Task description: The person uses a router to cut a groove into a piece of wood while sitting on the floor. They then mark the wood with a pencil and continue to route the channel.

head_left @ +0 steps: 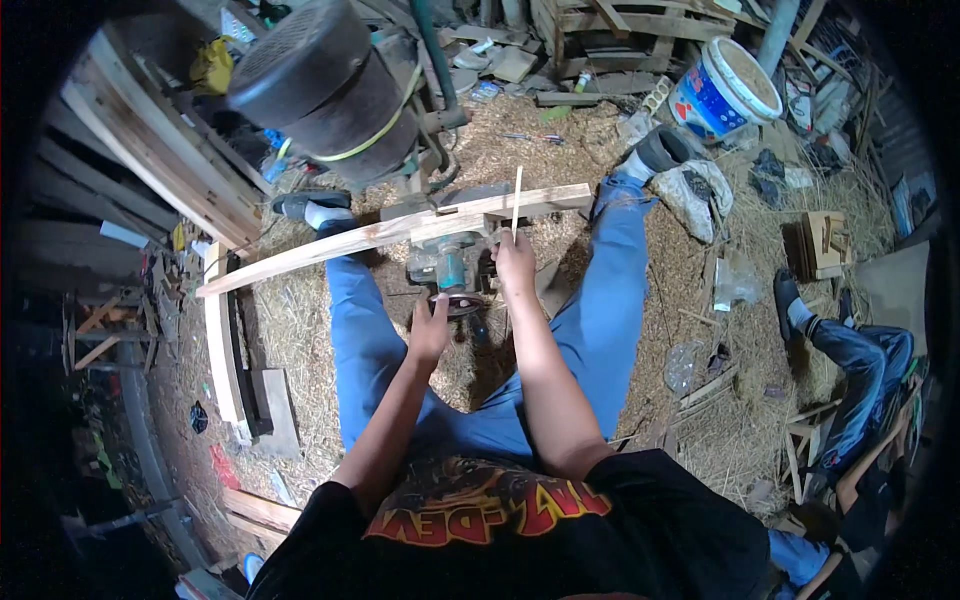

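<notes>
A long pale wooden beam [380,235] lies across a machine between my legs, with a dark slot cut into its top near the middle. Beneath it sits a green metal machine part [453,262] with a round handwheel [462,304] facing me. My left hand [430,330] is closed on the left rim of that wheel. My right hand [514,265] is at the near side of the beam, its fingers wrapped round a thin wooden stick [517,195] that stands up across the beam. The lower end of the stick is hidden by the hand.
A large dark motor [325,85] with a yellow-green belt stands beyond the beam. Thick planks [165,140] lean at the left. A white and blue bucket [725,90] stands at the far right. Another person's leg [850,370] shows at the right. Shavings cover the ground [690,340].
</notes>
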The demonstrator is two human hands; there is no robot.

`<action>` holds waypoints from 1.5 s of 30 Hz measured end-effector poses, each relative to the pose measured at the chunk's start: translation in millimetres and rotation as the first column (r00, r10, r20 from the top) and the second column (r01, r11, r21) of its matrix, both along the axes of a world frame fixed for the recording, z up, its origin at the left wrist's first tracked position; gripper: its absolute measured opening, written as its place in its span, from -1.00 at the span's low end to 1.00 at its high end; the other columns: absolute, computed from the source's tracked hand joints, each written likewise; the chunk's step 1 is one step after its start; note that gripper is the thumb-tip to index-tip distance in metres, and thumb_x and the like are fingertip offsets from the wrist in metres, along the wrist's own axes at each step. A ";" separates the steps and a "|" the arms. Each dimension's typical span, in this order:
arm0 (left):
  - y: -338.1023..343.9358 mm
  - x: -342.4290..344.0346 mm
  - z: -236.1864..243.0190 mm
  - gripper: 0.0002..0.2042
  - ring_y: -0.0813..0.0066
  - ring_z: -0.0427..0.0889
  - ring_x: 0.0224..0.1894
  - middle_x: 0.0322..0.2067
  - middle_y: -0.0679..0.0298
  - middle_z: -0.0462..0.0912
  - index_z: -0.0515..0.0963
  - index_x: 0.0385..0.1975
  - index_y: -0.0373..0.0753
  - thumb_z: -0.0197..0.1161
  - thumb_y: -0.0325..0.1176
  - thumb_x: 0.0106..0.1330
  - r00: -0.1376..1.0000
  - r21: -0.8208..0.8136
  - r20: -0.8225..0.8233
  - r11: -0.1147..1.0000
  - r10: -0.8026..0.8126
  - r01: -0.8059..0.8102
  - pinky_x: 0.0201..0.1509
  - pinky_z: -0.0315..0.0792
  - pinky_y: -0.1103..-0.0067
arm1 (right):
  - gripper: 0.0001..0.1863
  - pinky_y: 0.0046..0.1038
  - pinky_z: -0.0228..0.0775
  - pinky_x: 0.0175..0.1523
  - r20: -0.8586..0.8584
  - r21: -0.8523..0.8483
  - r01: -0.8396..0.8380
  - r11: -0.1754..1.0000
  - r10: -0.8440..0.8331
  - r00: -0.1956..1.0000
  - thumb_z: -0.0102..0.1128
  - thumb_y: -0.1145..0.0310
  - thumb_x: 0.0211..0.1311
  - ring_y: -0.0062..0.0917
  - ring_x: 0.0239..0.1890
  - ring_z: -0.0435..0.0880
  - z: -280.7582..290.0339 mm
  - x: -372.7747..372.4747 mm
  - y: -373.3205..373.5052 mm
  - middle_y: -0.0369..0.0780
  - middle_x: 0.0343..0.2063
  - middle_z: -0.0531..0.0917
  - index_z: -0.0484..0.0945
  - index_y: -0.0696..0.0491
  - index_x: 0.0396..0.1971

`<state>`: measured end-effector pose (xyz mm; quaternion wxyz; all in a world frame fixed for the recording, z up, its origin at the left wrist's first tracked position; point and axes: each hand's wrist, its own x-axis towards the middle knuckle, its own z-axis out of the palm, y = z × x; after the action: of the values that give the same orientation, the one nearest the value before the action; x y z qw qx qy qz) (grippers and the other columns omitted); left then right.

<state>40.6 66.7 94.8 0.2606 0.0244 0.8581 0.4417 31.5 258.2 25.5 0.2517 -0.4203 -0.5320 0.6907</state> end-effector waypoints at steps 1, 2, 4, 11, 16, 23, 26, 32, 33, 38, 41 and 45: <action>-2.7 -1.1 5.8 -0.29 -0.09 0.16 0.48 0.38 -0.25 0.24 0.12 0.43 -0.44 0.01 0.03 0.51 0.999 0.014 0.037 1.000 0.002 -0.002 0.51 0.06 0.35 | -0.56 -0.21 0.42 -0.20 -0.008 -0.029 -0.015 0.999 0.014 1.000 0.00 0.12 0.42 -0.25 -0.42 0.64 8.2 1.6 -1.6 -0.06 -0.53 0.65 0.61 0.25 -0.34; -4.4 -3.9 11.1 -0.27 0.00 0.21 0.46 0.36 -0.19 0.30 0.08 0.45 -0.41 0.01 0.05 0.51 0.994 -0.029 0.097 0.999 -0.042 0.045 0.49 0.10 0.36 | -0.57 -0.25 0.41 -0.26 -0.012 -0.042 -0.026 0.999 0.025 1.000 0.00 0.13 0.43 -0.32 -0.46 0.64 16.1 2.0 -3.0 -0.11 -0.55 0.65 0.60 0.25 -0.35; -0.5 -3.7 15.3 -0.34 0.16 0.41 0.20 0.25 -0.08 0.43 0.20 0.40 -0.31 0.01 0.09 0.51 0.986 0.060 0.168 0.998 -0.008 -0.002 0.25 0.30 0.39 | -0.59 -0.32 0.40 -0.33 -0.059 -0.009 -0.056 0.998 0.056 0.997 0.01 0.13 0.46 -0.44 -0.51 0.60 13.9 0.7 -3.0 -0.18 -0.58 0.64 0.61 0.21 -0.35; 6.7 -14.2 13.7 -0.53 0.42 0.53 -0.03 0.03 0.15 0.56 0.29 0.28 -0.19 0.03 -0.01 0.56 0.948 0.198 0.317 0.977 0.006 -0.073 -0.02 0.44 0.47 | -0.62 -0.40 0.37 -0.40 -0.140 -0.099 -0.046 0.994 0.032 0.990 0.02 0.13 0.46 -0.53 -0.58 0.53 14.4 -2.7 1.9 -0.26 -0.61 0.57 0.58 0.16 -0.37; -11.8 -10.5 12.7 -0.43 0.34 0.54 0.04 0.14 0.11 0.50 0.23 0.35 -0.23 0.02 0.05 0.54 0.951 0.235 0.308 0.969 -0.002 -0.075 0.03 0.49 0.39 | -0.66 -0.47 0.35 -0.46 -0.223 -0.153 -0.048 0.987 0.013 0.975 -0.02 0.19 0.47 -0.61 -0.60 0.45 28.8 4.8 -8.7 -0.33 -0.62 0.50 0.55 0.13 -0.38; -10.3 9.3 25.6 -0.16 0.09 0.29 0.38 0.45 -0.01 0.16 -0.04 0.52 -0.25 0.03 0.21 0.47 0.960 0.113 0.279 0.993 0.003 -0.036 0.21 0.43 0.23 | -0.59 -0.46 0.39 -0.46 -0.122 -0.082 -0.088 0.993 0.077 0.990 -0.10 0.10 0.49 -0.58 -0.62 0.46 -6.4 11.0 -14.6 -0.33 -0.63 0.48 0.52 0.10 -0.42; 16.1 2.9 33.5 -0.19 0.08 0.30 0.35 0.41 -0.02 0.21 0.00 0.48 -0.25 0.01 0.23 0.46 0.968 0.099 0.242 0.994 -0.063 0.040 0.28 0.35 0.19 | -0.57 -0.45 0.39 -0.48 -0.178 -0.014 -0.004 1.000 0.002 0.984 -0.11 0.08 0.50 -0.57 -0.63 0.45 -22.3 2.7 10.8 -0.32 -0.64 0.46 0.49 0.05 -0.49; -44.3 -33.4 -26.9 -0.26 0.00 0.28 0.37 0.39 -0.12 0.26 0.13 0.40 -0.21 -0.04 0.26 0.46 0.975 0.004 0.186 0.992 -0.122 0.124 0.36 0.23 0.15 | -0.52 -0.09 0.45 -0.09 0.116 0.262 -0.096 0.960 0.067 0.991 -0.07 0.02 0.47 -0.07 -0.32 0.66 3.4 18.0 -43.2 0.01 -0.41 0.68 0.57 0.19 -0.29; -37.7 -32.2 -28.0 -0.26 0.00 0.31 0.36 0.37 -0.13 0.29 0.15 0.39 -0.23 -0.05 0.26 0.46 0.976 0.019 0.181 0.992 -0.123 0.122 0.36 0.23 0.17 | -0.51 -0.07 0.46 -0.08 0.154 0.326 -0.117 0.938 0.069 0.986 -0.07 0.01 0.47 -0.03 -0.28 0.66 6.7 21.6 -39.9 0.02 -0.38 0.69 0.58 0.18 -0.29; -9.5 -17.8 -15.7 -0.36 -0.17 0.51 0.15 0.10 -0.30 0.51 0.31 0.18 -0.36 0.00 0.18 0.48 0.986 0.082 -0.059 0.984 -0.155 0.160 0.28 0.32 0.21 | -0.59 0.06 0.44 0.00 0.354 0.524 -0.256 0.812 0.065 0.933 -0.12 0.09 0.45 0.12 -0.12 0.65 28.3 24.4 -34.6 0.13 -0.28 0.69 0.54 0.11 -0.04; -12.6 -6.5 -7.0 -0.37 -0.29 0.42 0.22 0.15 -0.38 0.41 0.36 0.11 -0.35 0.02 0.20 0.45 0.972 -0.094 -0.155 0.982 -0.175 0.162 0.30 0.30 0.17 | -0.62 0.11 0.45 -0.03 0.494 0.511 -0.411 0.755 0.134 0.859 -0.10 0.16 0.42 0.15 -0.16 0.66 40.4 35.7 -47.3 0.16 -0.29 0.68 0.42 0.02 0.11; -33.0 -29.7 -33.7 -0.28 -0.26 0.38 0.28 0.18 -0.37 0.39 0.33 0.23 -0.31 0.05 0.27 0.39 0.966 -0.081 -0.112 0.971 -0.234 0.226 0.37 0.28 0.21 | -0.67 0.09 0.48 -0.05 0.563 0.449 -0.520 0.727 0.221 0.796 -0.05 0.21 0.40 0.13 -0.17 0.67 59.4 25.3 -62.1 0.13 -0.26 0.69 0.44 -0.06 0.08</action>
<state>10.9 33.8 61.1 0.2585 0.1419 0.8780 0.3771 56.8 196.1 84.9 0.0823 -0.3579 -0.8368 0.4060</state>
